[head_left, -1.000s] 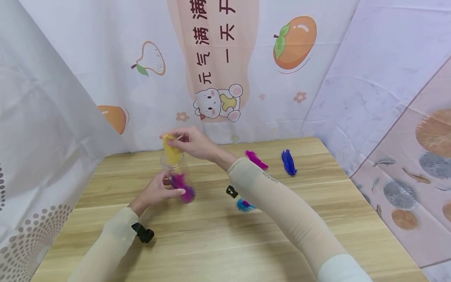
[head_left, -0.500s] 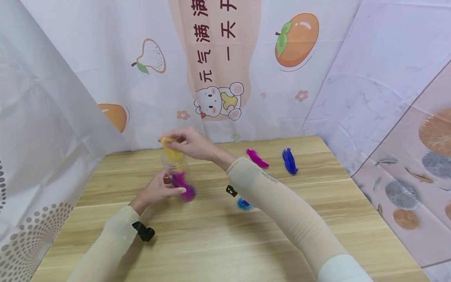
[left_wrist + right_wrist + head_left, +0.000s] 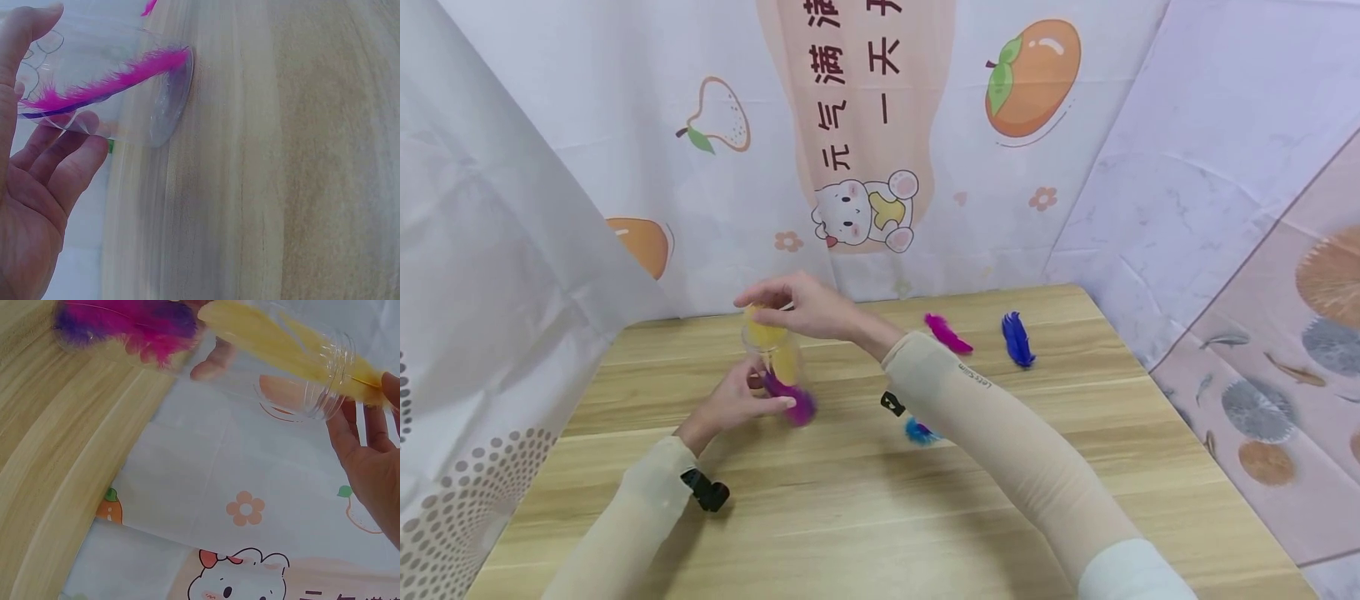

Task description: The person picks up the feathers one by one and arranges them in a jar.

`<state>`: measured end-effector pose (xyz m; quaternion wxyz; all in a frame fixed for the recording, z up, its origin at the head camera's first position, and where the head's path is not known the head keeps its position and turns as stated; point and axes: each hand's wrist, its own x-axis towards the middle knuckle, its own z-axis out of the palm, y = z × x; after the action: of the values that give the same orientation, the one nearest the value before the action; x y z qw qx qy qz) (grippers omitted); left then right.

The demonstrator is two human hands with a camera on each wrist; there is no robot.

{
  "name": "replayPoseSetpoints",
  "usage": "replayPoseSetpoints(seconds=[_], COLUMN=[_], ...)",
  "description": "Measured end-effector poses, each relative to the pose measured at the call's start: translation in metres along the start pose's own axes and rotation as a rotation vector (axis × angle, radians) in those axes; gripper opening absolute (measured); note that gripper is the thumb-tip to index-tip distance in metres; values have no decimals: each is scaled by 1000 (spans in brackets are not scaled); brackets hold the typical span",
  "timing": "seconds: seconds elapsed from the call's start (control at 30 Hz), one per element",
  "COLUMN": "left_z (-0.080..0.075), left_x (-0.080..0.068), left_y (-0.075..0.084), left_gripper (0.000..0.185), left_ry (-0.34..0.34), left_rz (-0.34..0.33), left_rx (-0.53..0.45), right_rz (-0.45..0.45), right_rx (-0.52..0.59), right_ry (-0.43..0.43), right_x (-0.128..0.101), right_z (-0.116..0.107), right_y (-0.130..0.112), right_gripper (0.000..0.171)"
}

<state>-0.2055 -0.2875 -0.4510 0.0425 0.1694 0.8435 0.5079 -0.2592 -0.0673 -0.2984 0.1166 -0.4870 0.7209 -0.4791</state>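
Observation:
A clear plastic jar (image 3: 772,354) stands on the wooden table (image 3: 850,517). My left hand (image 3: 737,400) grips its lower part, thumb and fingers curled round the wall (image 3: 125,81). Magenta and purple feathers (image 3: 793,402) lie inside at the bottom (image 3: 106,81). A yellow feather (image 3: 767,333) reaches down through the jar mouth (image 3: 281,344). My right hand (image 3: 797,304) hovers over the mouth and pinches the feather's upper end, seen at the right edge of the right wrist view (image 3: 369,437).
A magenta feather (image 3: 947,335) and a dark blue feather (image 3: 1017,340) lie at the back right of the table. A light blue feather (image 3: 917,432) shows partly under my right forearm. Printed cloth walls close in the left, back and right sides.
My right hand has lowered toward the jar mouth and the yellow feather has gone deeper into the jar. My left hand and the jar stay in place.

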Motion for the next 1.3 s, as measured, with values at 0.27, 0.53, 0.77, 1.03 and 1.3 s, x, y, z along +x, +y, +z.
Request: replayPoseSetpoints(seconds=[0.27,0.53,0.77,1.03,1.3], left_z=[1,2,1,2,1], left_x=[0,0,0,0,1], left_y=[0,0,-1,-2,-4], left_gripper=[70,77,72,74,73], left_ry=[-15,-19,-14,-6,-7], left_rz=[20,51,17,17,9], left_rx=[-52,-68,-48,-66,-50], right_rz=[23,-9,-15,-93,10], right_rx=[-11,-9,68,103,66], right_ry=[7,76,118,151,183], right_x=[0,-1,-3,-15,-41], right_z=[2,3,5,4,-20], right_y=[1,5,8,15,29], right_gripper=[28,27,31,37,43])
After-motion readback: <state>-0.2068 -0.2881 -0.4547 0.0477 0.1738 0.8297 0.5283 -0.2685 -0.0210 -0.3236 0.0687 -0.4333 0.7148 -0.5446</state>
